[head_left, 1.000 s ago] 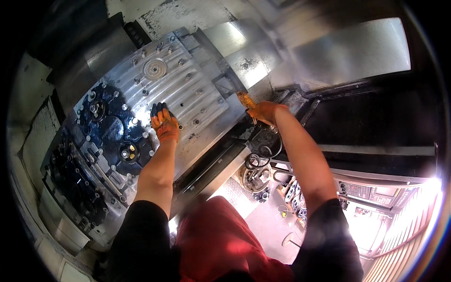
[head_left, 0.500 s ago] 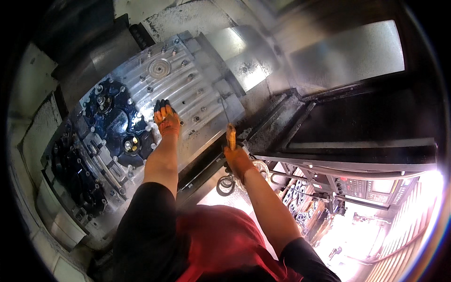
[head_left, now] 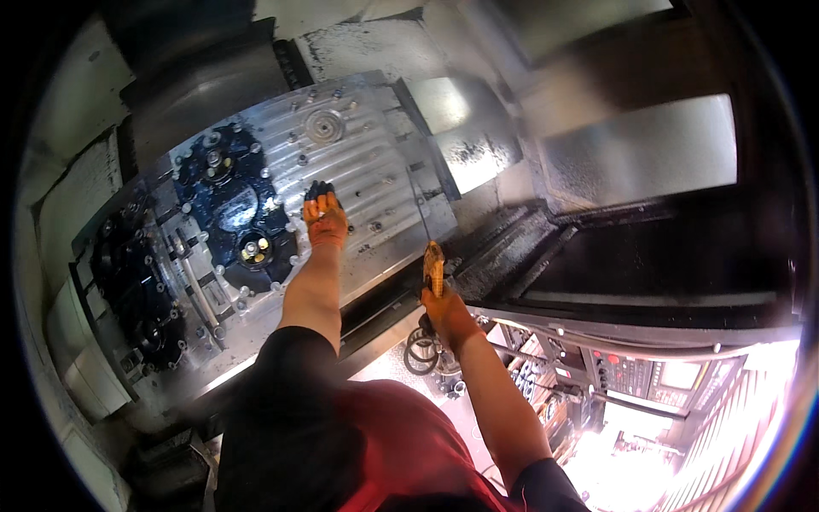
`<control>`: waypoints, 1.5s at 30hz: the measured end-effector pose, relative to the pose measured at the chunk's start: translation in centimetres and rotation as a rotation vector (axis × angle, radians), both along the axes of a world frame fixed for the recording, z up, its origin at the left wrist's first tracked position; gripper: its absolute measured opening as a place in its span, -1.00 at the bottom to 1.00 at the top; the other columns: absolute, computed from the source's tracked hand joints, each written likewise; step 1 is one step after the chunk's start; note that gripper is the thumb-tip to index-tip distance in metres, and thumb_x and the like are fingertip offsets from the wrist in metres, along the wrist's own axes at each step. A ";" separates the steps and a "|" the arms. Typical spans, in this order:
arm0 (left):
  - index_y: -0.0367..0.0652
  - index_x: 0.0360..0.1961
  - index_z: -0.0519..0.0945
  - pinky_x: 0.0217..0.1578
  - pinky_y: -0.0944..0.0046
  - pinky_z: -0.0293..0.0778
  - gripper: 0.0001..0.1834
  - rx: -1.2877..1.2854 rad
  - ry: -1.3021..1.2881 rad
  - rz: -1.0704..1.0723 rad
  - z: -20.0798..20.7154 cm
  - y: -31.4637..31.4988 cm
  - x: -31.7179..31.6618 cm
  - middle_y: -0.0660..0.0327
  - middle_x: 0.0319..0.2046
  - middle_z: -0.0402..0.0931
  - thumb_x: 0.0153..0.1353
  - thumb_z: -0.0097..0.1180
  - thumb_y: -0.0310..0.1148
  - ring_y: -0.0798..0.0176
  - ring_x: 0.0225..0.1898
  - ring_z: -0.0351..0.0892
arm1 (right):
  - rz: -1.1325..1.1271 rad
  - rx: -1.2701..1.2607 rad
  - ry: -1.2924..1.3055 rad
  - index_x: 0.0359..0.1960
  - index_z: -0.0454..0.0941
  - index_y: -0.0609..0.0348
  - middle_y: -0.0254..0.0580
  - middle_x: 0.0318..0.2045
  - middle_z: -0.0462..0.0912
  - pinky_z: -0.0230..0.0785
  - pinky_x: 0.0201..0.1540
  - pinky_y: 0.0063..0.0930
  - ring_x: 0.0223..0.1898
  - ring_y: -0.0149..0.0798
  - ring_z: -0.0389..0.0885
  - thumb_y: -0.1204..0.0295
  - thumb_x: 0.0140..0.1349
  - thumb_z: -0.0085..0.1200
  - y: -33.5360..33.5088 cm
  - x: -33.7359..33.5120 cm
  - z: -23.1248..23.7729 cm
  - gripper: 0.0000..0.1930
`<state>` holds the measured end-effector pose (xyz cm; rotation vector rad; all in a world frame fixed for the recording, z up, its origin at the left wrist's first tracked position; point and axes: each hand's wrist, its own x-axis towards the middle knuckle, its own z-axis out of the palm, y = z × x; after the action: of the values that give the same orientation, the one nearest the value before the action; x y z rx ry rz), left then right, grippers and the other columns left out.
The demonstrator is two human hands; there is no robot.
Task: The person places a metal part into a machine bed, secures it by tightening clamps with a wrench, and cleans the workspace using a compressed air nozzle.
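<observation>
My left hand [head_left: 325,218], in an orange glove with black fingertips, rests on the ribbed metal plate [head_left: 380,158]. Its fingers stretch forward, with nothing seen in them. My right hand [head_left: 448,311], gloved alike, is wrapped round the orange-yellow handle of an air blow gun [head_left: 434,260]. The gun's long thin nozzle reaches over the plate's right end. Left of my left hand sits a wet, dark cast part [head_left: 239,205], ringed by several bolts. A second dark part [head_left: 141,290] lies farther left on the same fixture.
Right of the plate runs a dark machine ledge strewn with metal chips [head_left: 512,243]. Beyond it is a door window [head_left: 644,149]. At lower right stand a control panel [head_left: 640,375] and, near my right forearm, metal rings [head_left: 421,352]. Pale enclosure walls [head_left: 363,51] rise behind.
The whole view has shifted, so the fixture appears farther right. My left hand stays at about the same spot on the plate. My right hand still grips the blow gun, its nozzle slightly shifted.
</observation>
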<state>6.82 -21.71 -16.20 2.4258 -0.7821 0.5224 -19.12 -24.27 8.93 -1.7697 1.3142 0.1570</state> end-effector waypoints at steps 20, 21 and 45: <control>-0.16 -0.08 0.55 0.25 0.14 0.21 -0.73 0.029 0.084 0.010 4.0 1.1 0.0 0.13 -0.08 0.55 0.22 -0.05 -0.39 0.13 0.16 0.41 | 0.305 0.018 0.308 -0.13 0.59 0.39 0.19 -0.30 0.67 0.46 -0.24 -0.19 -0.27 0.07 0.67 0.02 0.27 0.02 -2.6 21.4 2.5 -0.46; -0.16 -0.08 0.55 0.26 0.14 0.21 -0.73 0.060 0.147 0.001 4.3 1.1 0.0 0.14 -0.08 0.55 0.22 -0.06 -0.40 0.13 0.15 0.41 | 0.308 0.015 0.306 -0.12 0.59 0.39 0.19 -0.29 0.67 0.46 -0.23 -0.18 -0.26 0.08 0.67 0.02 0.27 0.02 -2.5 21.3 2.0 -0.46; -0.16 0.07 0.50 0.33 0.10 0.11 -0.63 0.072 0.211 -0.022 4.2 1.9 0.2 0.15 0.07 0.50 0.24 -0.09 -0.37 0.16 0.29 0.28 | 0.317 0.075 0.332 -0.21 0.62 0.34 0.08 -0.42 0.67 0.41 -0.35 -0.19 -0.38 0.01 0.63 0.02 0.28 0.03 -1.3 23.5 4.1 -0.50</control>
<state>7.05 -19.85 -11.98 2.4848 -0.7479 0.2279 4.42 -25.55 12.98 -1.9340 1.2239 0.6936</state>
